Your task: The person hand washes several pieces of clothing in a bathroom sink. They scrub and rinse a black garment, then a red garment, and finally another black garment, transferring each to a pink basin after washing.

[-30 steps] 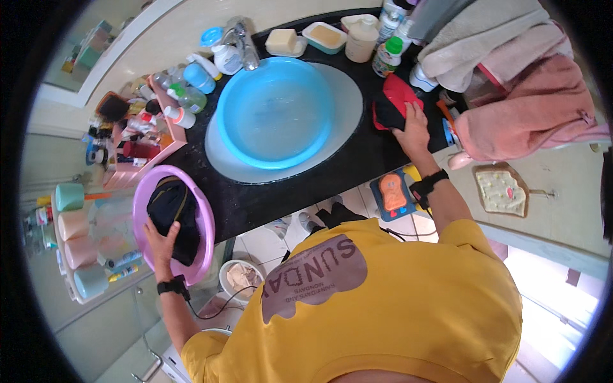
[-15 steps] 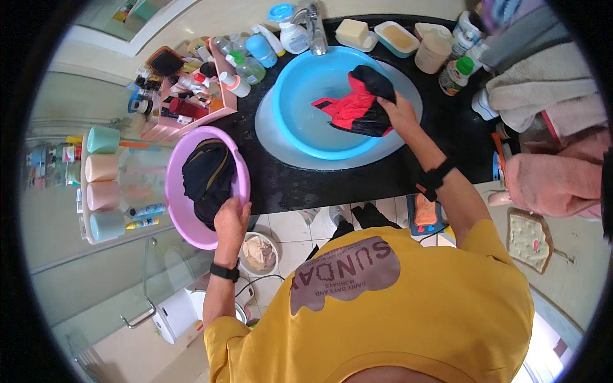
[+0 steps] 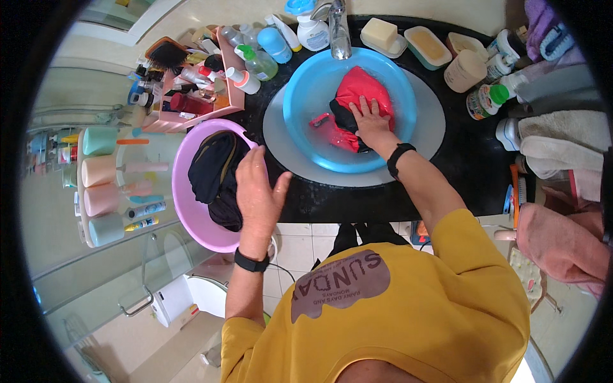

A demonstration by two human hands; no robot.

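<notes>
Our right hand [image 3: 372, 124] hides the middle of the red and black cloth [image 3: 365, 88], so we cannot make out its full shape. The cloth lies in the blue basin [image 3: 294, 73], partly in the water, whose depth we cannot judge. That hand is flat, fingers spread over the cloth, pressing down without grasping it.

Our left hand [image 3: 257, 191] is loosely open and empty, thumb held well away from the fingers. It covers part of the rim of the pink tub [image 3: 181, 191], and we cannot tell whether it touches it. It also covers one edge of the dark cloth [image 3: 214, 167] bunched inside, whose folds run together in shadow.

The faucet [image 3: 340, 32] is cut off at the top edge, and the towel [image 3: 555, 239] runs into the dark rim at the right.

The red cloth looks smooth and wet, puffed into a rounded mound; the dark one is creased, with a yellowish line across it. We see round, glossy plastic in the basin and an oval in the tub. The basin sits in a pale oval sink [image 3: 434, 124] set into the shiny black counter [image 3: 377, 205]. The towel has a thick, fuzzy pile, and the soap [image 3: 379, 33] is a pale, rounded block on a dish [image 3: 397, 48].
</notes>
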